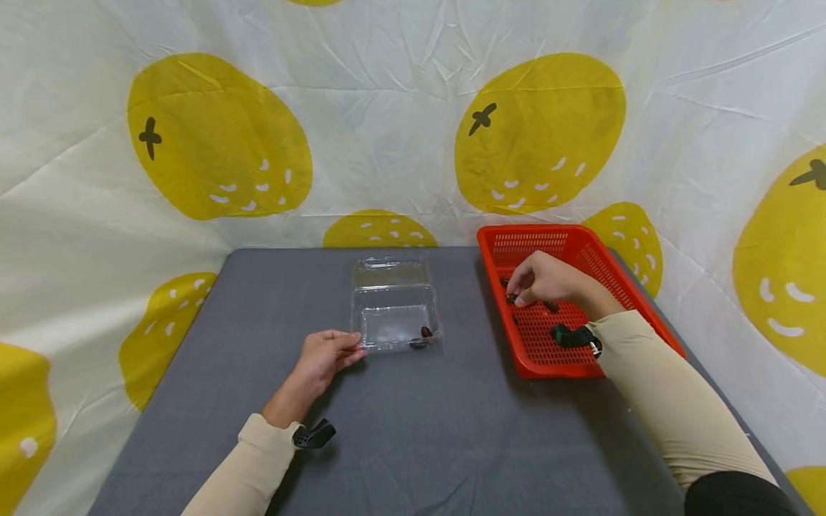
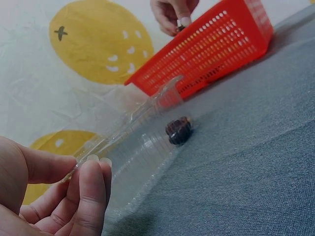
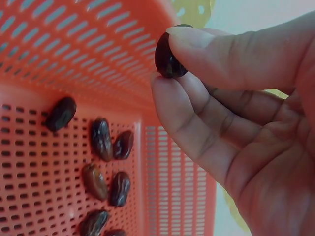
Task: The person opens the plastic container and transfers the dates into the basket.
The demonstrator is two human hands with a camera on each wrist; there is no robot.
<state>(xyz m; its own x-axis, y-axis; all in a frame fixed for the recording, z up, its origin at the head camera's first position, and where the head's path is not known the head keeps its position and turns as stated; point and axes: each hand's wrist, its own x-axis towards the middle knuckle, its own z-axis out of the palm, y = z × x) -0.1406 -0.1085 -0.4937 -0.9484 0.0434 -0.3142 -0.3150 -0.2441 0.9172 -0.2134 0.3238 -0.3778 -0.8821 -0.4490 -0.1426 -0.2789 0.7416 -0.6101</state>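
Observation:
In the right wrist view a dark, glossy date (image 3: 169,58) is pinched between the thumb and fingertips of my right hand (image 3: 221,98). That hand is over the red plastic basket (image 1: 558,371), where several brown dates (image 3: 102,139) lie on the perforated floor. My left hand (image 1: 325,358) pinches the front left edge of a clear plastic clamshell box (image 1: 393,326). Its lid stands open toward the back. Inside the box, at the front right corner, lie dark dates (image 2: 178,131); their exact number is hard to tell.
Grey cloth covers the table (image 1: 413,430). Behind it and along both sides hangs a white curtain (image 1: 381,143) with large yellow fruit prints. The basket stands at the right of the table, with a gap of cloth between it and the box.

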